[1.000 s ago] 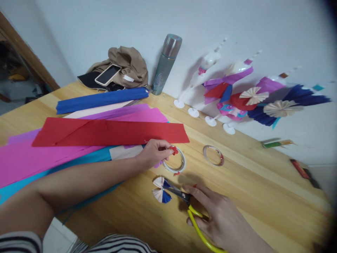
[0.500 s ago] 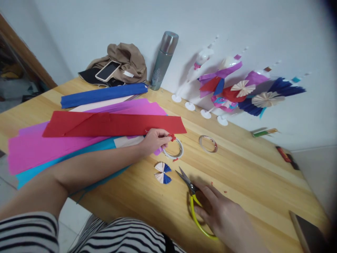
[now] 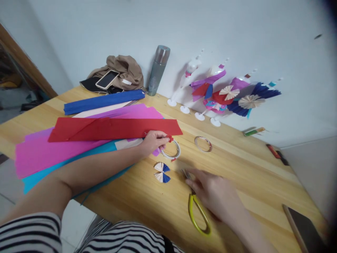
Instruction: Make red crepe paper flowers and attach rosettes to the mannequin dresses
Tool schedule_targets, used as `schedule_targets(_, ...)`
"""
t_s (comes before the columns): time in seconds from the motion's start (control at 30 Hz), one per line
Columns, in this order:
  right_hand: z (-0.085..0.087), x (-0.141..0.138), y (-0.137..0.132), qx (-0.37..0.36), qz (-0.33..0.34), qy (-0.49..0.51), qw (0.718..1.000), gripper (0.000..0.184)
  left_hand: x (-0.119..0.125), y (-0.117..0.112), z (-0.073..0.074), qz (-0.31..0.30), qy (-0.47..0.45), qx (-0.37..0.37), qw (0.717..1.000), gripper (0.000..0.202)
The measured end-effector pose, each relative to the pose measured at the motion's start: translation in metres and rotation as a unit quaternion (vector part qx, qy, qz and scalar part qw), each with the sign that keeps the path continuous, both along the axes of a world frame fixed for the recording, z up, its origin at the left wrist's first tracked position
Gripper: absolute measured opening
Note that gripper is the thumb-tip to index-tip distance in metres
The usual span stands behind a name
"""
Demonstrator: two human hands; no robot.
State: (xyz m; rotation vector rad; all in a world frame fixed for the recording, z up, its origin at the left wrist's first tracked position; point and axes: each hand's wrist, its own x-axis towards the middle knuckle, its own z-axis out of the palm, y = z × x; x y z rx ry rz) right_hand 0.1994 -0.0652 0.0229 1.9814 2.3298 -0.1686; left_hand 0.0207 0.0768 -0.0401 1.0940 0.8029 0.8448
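Observation:
My left hand pinches a small red crepe-paper piece between thumb and fingertips, just above a roll of white tape on the table. My right hand reaches over the scissors, its thumb and index finger apart, with nothing visibly held. The yellow handles lie free on the table, and the hand partly hides the blades. Left of the scissors rests a pleated paper fan bow in cream and blue. A red scrap lies by the tape.
Red crepe paper lies over pink sheets and blue sheets on the left. Behind are a phone, brown cloth and a flask. Decorated stands line the wall. Another tape roll sits mid-table.
My right hand has moved forward, off the yellow scissor handles and over the blades. My left hand still holds the red piece. The view has shifted slightly.

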Motion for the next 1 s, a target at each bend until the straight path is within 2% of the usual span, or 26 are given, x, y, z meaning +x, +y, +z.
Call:
schedule_targets(0.07, -0.001, -0.005, 0.019, 0.065, 0.017, 0.119, 0.991, 0.013, -0.001, -0.001, 0.006, -0.004, -0.003, 0.004, 1.000, 0.018)
schedule_targets(0.17, 0.000, -0.012, 0.044, 0.119, 0.035, 0.246, 0.961, 0.009, -0.003, -0.003, 0.017, -0.008, -0.007, 0.015, 1.000, 0.020)
schedule_targets(0.3, 0.010, -0.022, 0.061, 0.208, 0.026, 0.322, 0.923, 0.008, -0.004, -0.007, 0.035, 0.012, 0.004, 0.032, 0.999, 0.021)
schedule_targets(0.37, 0.016, -0.025, 0.064, 0.226, 0.023, 0.355, 0.907, 0.009, -0.003, -0.010, 0.045, 0.021, 0.007, 0.031, 0.999, 0.022)
schedule_targets(0.43, 0.022, -0.027, 0.067, 0.203, 0.015, 0.399, 0.894, 0.028, -0.002, -0.013, 0.055, 0.022, 0.007, 0.027, 0.999, 0.021)
schedule_targets(0.5, 0.027, -0.026, 0.069, 0.170, 0.017, 0.434, 0.885, 0.046, 0.000, -0.014, 0.065, 0.012, 0.000, 0.056, 0.998, 0.021)
schedule_targets(0.57, 0.031, -0.023, 0.071, 0.164, 0.023, 0.448, 0.879, 0.047, 0.003, -0.014, 0.073, -0.008, 0.005, 0.104, 0.994, 0.018)
schedule_targets(0.67, 0.037, -0.015, 0.071, 0.193, 0.018, 0.447, 0.873, 0.038, 0.009, -0.010, 0.082, -0.023, 0.027, 0.170, 0.985, 0.016)
schedule_targets(0.9, 0.048, -0.002, 0.062, 0.253, -0.031, 0.463, 0.849, 0.018, 0.027, -0.005, 0.090, -0.013, 0.025, 0.238, 0.971, 0.012)
schedule_targets(1.0, 0.047, -0.004, 0.064, 0.269, -0.039, 0.456, 0.847, 0.008, 0.028, -0.007, 0.091, -0.024, 0.011, 0.236, 0.971, 0.012)
